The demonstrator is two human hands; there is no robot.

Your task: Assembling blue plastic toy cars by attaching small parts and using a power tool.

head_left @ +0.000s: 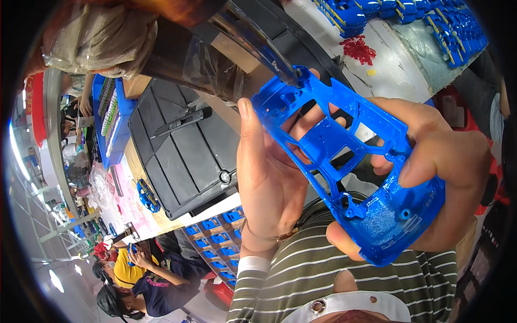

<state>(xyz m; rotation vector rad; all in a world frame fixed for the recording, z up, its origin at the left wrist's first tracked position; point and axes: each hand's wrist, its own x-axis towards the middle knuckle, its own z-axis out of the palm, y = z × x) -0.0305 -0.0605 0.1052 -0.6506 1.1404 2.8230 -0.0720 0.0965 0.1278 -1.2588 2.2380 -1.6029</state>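
I hold a blue plastic toy car body shell [371,215] up close, its open underside facing me. My left hand [266,177] grips its left side, thumb pointing up along the edge. Its wider right end sits in my right hand [452,161], with the thumb pressed on the inside and fingers wrapped behind. A dark, shiny rod-like tool [258,40] comes down from the top, and its tip meets the shell's upper corner.
A black ribbed crate lid [183,151] lies behind my left hand. Several more blue shells [388,11] and small red parts [358,49] sit on a white table at top right. Trays of blue parts [215,239] and seated people [145,280] are at lower left.
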